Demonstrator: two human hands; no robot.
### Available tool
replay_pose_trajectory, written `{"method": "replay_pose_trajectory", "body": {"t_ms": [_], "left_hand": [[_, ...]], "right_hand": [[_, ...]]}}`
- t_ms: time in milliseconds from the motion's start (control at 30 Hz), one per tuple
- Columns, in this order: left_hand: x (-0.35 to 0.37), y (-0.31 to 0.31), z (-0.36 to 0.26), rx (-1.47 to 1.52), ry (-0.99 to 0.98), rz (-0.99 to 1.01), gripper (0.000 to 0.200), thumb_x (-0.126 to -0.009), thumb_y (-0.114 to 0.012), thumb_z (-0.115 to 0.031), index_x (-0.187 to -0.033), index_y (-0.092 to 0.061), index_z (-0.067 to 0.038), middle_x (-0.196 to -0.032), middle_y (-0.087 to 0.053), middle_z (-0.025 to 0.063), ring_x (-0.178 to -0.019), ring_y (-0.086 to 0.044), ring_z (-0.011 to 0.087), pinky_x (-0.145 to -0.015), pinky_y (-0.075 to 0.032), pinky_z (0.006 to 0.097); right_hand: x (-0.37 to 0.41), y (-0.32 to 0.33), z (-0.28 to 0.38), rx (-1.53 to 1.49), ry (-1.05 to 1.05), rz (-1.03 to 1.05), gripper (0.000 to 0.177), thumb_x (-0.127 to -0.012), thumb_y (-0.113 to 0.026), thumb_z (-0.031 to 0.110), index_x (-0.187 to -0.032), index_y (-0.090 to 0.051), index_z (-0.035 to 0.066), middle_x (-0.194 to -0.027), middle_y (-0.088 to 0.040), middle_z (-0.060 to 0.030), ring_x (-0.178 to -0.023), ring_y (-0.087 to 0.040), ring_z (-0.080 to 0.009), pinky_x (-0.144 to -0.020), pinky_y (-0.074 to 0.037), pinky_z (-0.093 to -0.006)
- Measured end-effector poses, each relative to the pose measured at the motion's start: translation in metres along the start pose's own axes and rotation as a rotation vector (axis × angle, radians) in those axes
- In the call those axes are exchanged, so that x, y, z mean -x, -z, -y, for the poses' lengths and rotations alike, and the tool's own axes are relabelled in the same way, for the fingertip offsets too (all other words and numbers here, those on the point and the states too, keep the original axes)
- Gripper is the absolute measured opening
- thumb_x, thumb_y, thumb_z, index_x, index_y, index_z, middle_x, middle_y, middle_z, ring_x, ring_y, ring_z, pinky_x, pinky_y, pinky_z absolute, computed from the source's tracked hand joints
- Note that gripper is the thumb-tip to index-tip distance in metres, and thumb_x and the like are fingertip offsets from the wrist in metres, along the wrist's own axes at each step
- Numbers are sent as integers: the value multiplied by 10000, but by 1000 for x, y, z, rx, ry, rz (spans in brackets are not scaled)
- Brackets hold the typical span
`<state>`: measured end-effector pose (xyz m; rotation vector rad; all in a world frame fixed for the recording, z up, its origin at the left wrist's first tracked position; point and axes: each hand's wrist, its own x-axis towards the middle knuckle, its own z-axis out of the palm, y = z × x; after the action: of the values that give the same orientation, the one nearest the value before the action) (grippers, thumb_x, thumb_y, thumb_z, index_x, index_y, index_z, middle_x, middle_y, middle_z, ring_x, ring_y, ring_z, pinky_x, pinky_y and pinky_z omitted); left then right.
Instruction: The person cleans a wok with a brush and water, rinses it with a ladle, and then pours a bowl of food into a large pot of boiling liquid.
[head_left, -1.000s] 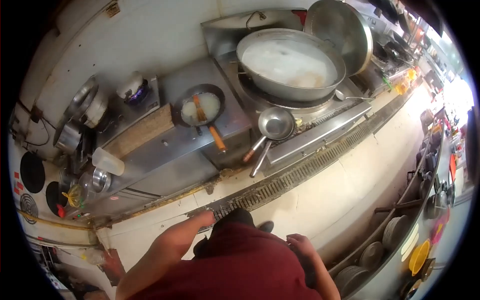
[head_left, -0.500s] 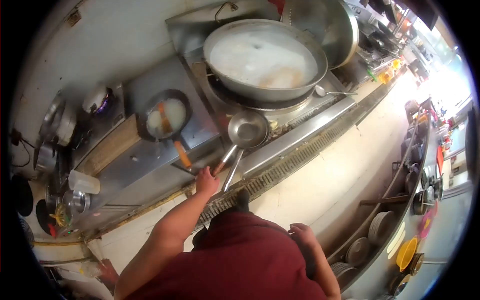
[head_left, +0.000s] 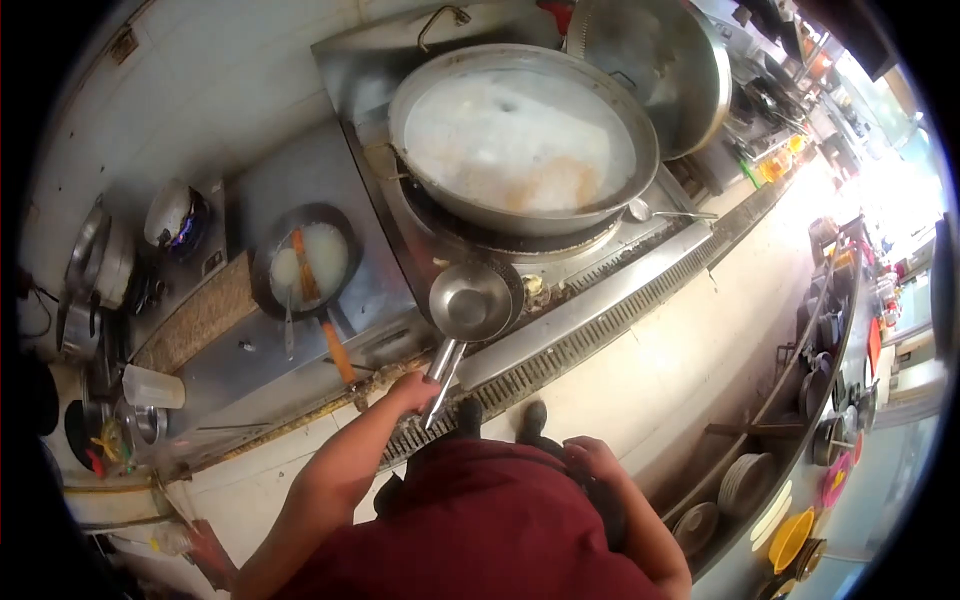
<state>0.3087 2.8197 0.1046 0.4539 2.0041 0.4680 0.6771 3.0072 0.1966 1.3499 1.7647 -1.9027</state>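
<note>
My left hand (head_left: 410, 388) is closed around the handle of a steel ladle (head_left: 468, 300), whose bowl rests at the stove's front edge. A second ladle's dark rim shows just behind that bowl. Beyond the ladles, a large wok (head_left: 515, 130) full of white foamy liquid sits on the burner. Left of it is a small black pan (head_left: 300, 265) holding white liquid and an orange-handled tool. My right hand (head_left: 592, 462) stays low by my hip against my red shirt, fingers loosely curled and holding nothing.
A big round lid (head_left: 650, 60) leans behind the wok, and a spoon (head_left: 650, 212) lies by its rim. A floor drain grate (head_left: 600, 330) runs along the stove front. Plates (head_left: 745, 480) and a yellow bowl (head_left: 790, 535) are racked at the right. Pots crowd the left counter.
My left hand rose from beside my hip to the stove's front and took hold of the ladle handle. My view has shifted closer over the stove.
</note>
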Motion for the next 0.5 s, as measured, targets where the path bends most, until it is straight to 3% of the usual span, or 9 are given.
{"method": "replay_pose_trajectory", "body": {"t_ms": [100, 200, 333, 433, 500], "left_hand": [[3, -15, 3, 454, 52, 36, 308, -766, -640, -225, -917, -545, 26, -696, -589, 86, -520, -562, 163, -467, -462, 293], [38, -19, -27, 473, -21, -13, 235, -768, -629, -136, -909, -524, 20, -660, -560, 69, -506, -546, 161, -437, -448, 300], [96, -31, -78, 695, -38, 90, 188, -746, -611, -77, -884, -500, -11, -647, -541, 66, -470, -518, 145, -435, -429, 285], [117, -42, -121, 663, -155, 131, 218, -786, -601, -86, -961, -488, -21, -653, -532, 45, -498, -520, 129, -448, -434, 279], [110, -62, -148, 477, -332, 35, 251, -809, -614, -124, -997, -480, -28, -673, -531, 35, -526, -525, 120, -479, -441, 272]], "right_hand": [[-28, 21, 16, 100, -43, 74, 331, -889, -553, 246, -1081, -614, -16, -905, -657, -98, -754, -624, -157, -676, -497, -275], [-53, 46, 29, 199, 45, 158, 348, -892, -554, 261, -1088, -611, -20, -931, -657, -111, -740, -632, -163, -671, -504, -282], [-73, 70, 72, 326, 175, 286, 392, -902, -551, 281, -1153, -576, -18, -950, -657, -106, -769, -630, -159, -659, -498, -288], [-70, 77, 124, 354, 209, 478, 423, -915, -543, 302, -1202, -549, -9, -999, -651, -75, -881, -609, -146, -731, -477, -274], [-75, 74, 142, 241, 235, 590, 443, -931, -520, 325, -1213, -535, -17, -1017, -644, -91, -897, -608, -167, -755, -471, -275]]}}
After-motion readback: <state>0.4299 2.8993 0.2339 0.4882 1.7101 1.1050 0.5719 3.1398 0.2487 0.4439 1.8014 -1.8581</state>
